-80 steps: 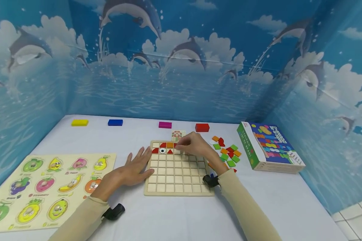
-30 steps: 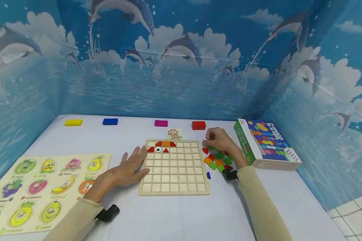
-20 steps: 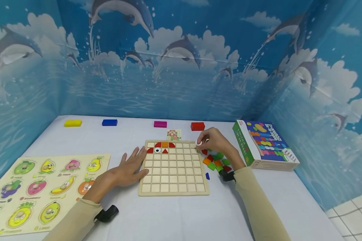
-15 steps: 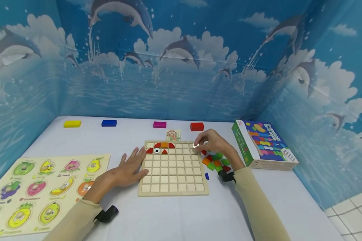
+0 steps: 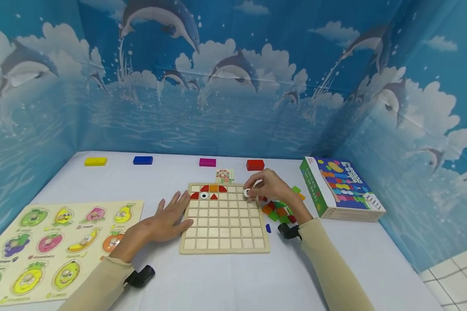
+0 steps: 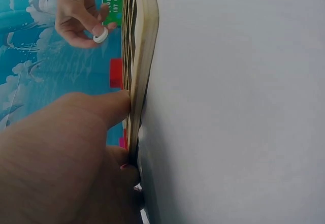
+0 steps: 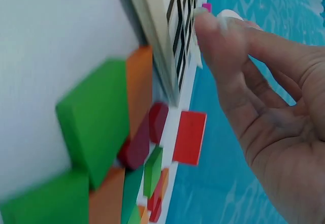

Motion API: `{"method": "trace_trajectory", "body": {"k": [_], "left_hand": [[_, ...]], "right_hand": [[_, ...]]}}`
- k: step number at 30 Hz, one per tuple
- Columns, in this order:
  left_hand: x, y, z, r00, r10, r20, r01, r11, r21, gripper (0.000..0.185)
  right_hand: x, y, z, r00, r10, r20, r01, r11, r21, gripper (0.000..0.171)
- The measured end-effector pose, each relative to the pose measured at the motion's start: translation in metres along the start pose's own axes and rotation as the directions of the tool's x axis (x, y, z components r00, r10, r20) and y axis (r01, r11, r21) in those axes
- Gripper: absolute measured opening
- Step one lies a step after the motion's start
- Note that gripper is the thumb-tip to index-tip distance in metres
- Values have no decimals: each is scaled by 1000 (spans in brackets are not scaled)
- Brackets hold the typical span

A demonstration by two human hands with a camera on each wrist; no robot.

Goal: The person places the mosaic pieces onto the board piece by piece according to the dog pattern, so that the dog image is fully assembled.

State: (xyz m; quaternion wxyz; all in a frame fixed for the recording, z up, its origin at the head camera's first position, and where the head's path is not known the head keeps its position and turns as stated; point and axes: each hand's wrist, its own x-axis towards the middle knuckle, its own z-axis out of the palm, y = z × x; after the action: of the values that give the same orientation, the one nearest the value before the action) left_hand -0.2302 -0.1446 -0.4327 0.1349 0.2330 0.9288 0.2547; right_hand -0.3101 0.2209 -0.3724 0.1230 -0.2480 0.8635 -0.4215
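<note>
A wooden grid board point(image 5: 225, 235) lies on the white table, with red and orange pieces and a white eye piece point(image 5: 204, 195) in its top rows. My right hand point(image 5: 265, 185) pinches a small white round piece point(image 5: 247, 192) point(image 6: 101, 35) over the board's upper right cells. My left hand point(image 5: 167, 216) lies flat with straight fingers against the board's left edge point(image 6: 137, 107). Loose green, orange and red pieces point(image 5: 280, 211) point(image 7: 101, 127) lie just right of the board.
A fruit puzzle board point(image 5: 54, 246) lies at the left. A boxed game point(image 5: 340, 188) stands at the right. Yellow point(image 5: 95, 161), blue point(image 5: 142, 160), magenta point(image 5: 207, 162) and red point(image 5: 254, 165) blocks line the back edge. A small pattern card point(image 5: 225, 175) sits behind the board.
My right hand went from the board to the loose pile, picked up the white round piece and carried it left over the board's upper right. The left hand stayed put.
</note>
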Motion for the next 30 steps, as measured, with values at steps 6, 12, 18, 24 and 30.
{"method": "trace_trajectory", "body": {"k": [6,12,18,24,30], "left_hand": [[4,-1,1,1000,2,8,-2,1000,0,85],[5,-3,0,1000,-6,8,6,1000,3,84],[4,-3,0,1000,1,7,-1,1000,-5,85],[-2,4,-4,1000,23,5,-23,999,-31,87],[-7,18,-14,1000,5,30,-4,999,-31,84]], "right_hand": [[6,-9,11,999,-44,-25,45,999,17,19],[15,-17,24,995,-94,-31,95,995,35,17],[22,-24,34,998,-64,-2,64,997,37,20],[31,-30,40,1000,17,-14,-16,998,56,10],[39,-26,43,999,-34,5,34,999,-33,11]]}}
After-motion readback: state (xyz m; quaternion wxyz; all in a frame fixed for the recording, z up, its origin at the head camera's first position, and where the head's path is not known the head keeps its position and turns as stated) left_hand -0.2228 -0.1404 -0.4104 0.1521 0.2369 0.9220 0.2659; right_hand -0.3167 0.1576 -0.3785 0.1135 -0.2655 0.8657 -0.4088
